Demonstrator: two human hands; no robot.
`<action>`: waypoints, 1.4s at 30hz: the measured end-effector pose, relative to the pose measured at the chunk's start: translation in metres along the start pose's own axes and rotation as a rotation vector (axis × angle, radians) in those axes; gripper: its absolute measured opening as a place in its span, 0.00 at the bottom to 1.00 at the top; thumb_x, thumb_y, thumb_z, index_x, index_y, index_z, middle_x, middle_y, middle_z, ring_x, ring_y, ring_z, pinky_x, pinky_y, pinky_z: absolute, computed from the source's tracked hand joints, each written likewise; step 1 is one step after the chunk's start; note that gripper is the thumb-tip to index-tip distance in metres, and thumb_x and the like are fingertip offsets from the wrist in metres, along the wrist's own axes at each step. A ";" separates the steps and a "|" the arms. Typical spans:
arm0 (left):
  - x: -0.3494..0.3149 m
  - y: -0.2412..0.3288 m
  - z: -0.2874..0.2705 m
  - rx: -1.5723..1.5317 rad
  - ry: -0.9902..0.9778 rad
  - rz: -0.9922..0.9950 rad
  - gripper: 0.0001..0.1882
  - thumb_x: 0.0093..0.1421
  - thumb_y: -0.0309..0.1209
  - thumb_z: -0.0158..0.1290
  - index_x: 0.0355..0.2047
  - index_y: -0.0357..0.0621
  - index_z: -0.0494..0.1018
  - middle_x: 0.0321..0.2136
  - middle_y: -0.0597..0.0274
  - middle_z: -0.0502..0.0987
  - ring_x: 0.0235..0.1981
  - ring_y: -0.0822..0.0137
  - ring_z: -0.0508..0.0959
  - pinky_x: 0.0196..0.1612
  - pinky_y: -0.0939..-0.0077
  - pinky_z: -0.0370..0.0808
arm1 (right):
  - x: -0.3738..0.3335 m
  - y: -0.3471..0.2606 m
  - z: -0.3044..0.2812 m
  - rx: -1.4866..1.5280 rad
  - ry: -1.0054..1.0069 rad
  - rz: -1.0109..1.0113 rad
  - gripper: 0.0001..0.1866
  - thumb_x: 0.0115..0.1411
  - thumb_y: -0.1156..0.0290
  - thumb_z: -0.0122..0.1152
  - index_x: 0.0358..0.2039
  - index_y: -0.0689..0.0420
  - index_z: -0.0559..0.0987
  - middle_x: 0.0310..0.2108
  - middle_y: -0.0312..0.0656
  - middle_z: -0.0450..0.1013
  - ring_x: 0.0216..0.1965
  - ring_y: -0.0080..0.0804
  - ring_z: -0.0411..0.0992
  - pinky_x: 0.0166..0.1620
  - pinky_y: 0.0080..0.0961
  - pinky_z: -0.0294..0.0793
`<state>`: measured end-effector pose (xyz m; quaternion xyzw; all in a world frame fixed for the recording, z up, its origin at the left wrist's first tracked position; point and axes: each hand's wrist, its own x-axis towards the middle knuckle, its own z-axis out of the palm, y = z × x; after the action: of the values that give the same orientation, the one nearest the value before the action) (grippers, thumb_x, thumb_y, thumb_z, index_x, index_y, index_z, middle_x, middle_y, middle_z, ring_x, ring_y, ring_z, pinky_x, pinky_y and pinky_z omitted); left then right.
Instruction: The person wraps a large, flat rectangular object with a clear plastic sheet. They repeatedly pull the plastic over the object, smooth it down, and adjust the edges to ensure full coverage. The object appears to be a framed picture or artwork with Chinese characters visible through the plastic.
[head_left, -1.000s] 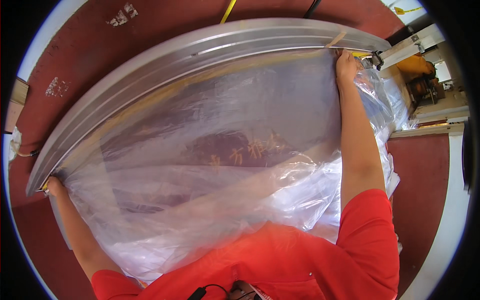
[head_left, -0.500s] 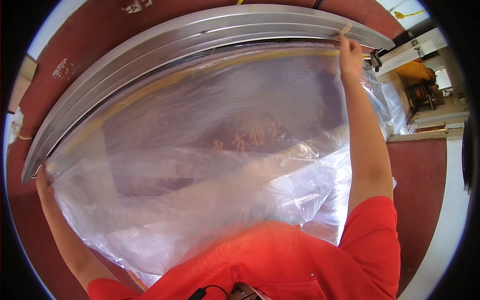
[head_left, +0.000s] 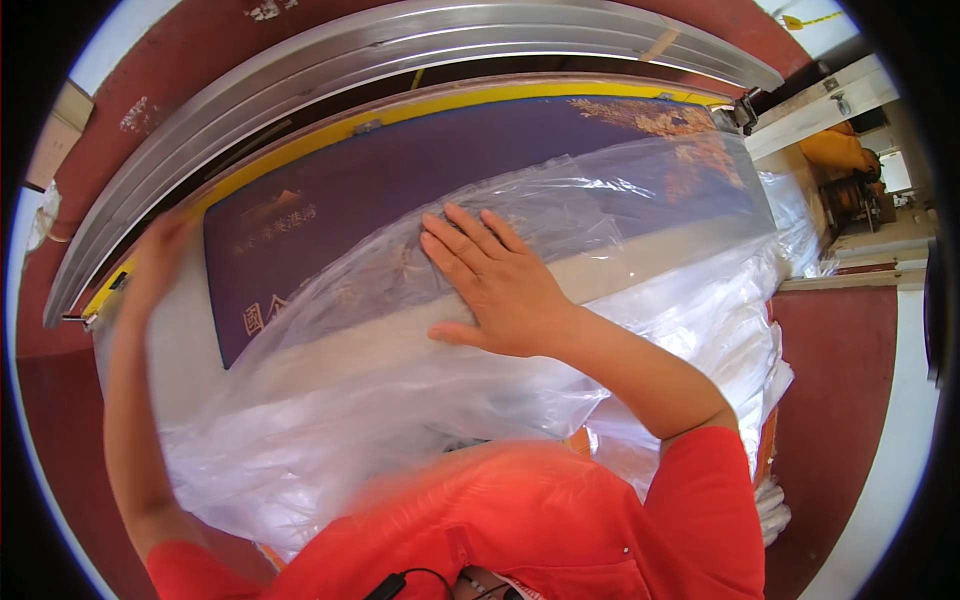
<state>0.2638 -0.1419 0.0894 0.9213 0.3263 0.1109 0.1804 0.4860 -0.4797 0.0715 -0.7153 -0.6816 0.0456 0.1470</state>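
Observation:
My right hand point(head_left: 500, 285) lies with fingers spread on a clear plastic sheet point(head_left: 390, 390), pressing it against the surface below. Beneath the sheet is a dark purple panel point(head_left: 330, 195) with gold lettering and a leafy gold pattern at its far right corner; its far part is bare, its nearer part covered. Smeared by motion, my left hand point(head_left: 165, 245) hovers near the panel's left end, close to the yellow strip point(head_left: 290, 140) along the far edge. Its fingers cannot be made out.
A long grey metal beam point(head_left: 400, 35) with grooves runs beyond the yellow strip. Bunched plastic point(head_left: 700, 310) hangs at the right, beside a white frame bar point(head_left: 825, 105). The floor point(head_left: 835, 400) is dark red. Orange equipment point(head_left: 838, 148) stands farther right.
Both hands have left the far edge. The sheet has come toward me, baring the panel's far part and the yellow strip. My right hand now rests mid-sheet; my left has shifted rightward and up.

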 end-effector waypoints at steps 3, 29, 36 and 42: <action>0.039 0.182 0.089 -0.155 -0.082 0.579 0.14 0.45 0.39 0.54 0.25 0.41 0.70 0.24 0.57 0.69 0.28 0.60 0.70 0.31 0.70 0.66 | -0.010 0.002 -0.001 0.019 0.059 0.028 0.35 0.46 0.53 0.52 0.50 0.62 0.57 0.54 0.45 0.50 0.56 0.40 0.46 0.56 0.37 0.42; -0.060 0.081 0.061 -1.566 0.179 -0.298 0.06 0.53 0.27 0.45 0.32 0.45 0.63 0.23 0.71 0.65 0.27 0.77 0.67 0.45 0.65 0.65 | 0.029 0.057 -0.049 0.278 0.052 0.321 0.19 0.44 0.55 0.53 0.32 0.56 0.72 0.29 0.47 0.71 0.35 0.44 0.68 0.40 0.34 0.64; -0.311 -0.312 -0.131 0.108 0.731 -1.175 0.21 0.56 0.40 0.39 0.43 0.37 0.64 0.42 0.52 0.66 0.44 0.58 0.66 0.46 0.65 0.63 | 0.022 0.053 -0.043 0.223 -0.154 0.107 0.16 0.42 0.61 0.51 0.31 0.55 0.74 0.27 0.47 0.71 0.32 0.44 0.69 0.35 0.34 0.67; -0.233 -0.353 -0.074 -0.013 0.583 -0.257 0.25 0.55 0.39 0.42 0.48 0.34 0.55 0.46 0.51 0.60 0.48 0.64 0.61 0.49 0.72 0.58 | -0.113 0.189 -0.202 0.186 -0.411 0.970 0.25 0.47 0.63 0.55 0.44 0.62 0.66 0.34 0.43 0.67 0.31 0.27 0.68 0.35 0.22 0.68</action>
<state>-0.1358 -0.0176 -0.0060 0.8007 0.4773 0.3485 0.0976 0.7138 -0.6267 0.1973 -0.9086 -0.2804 0.3075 0.0352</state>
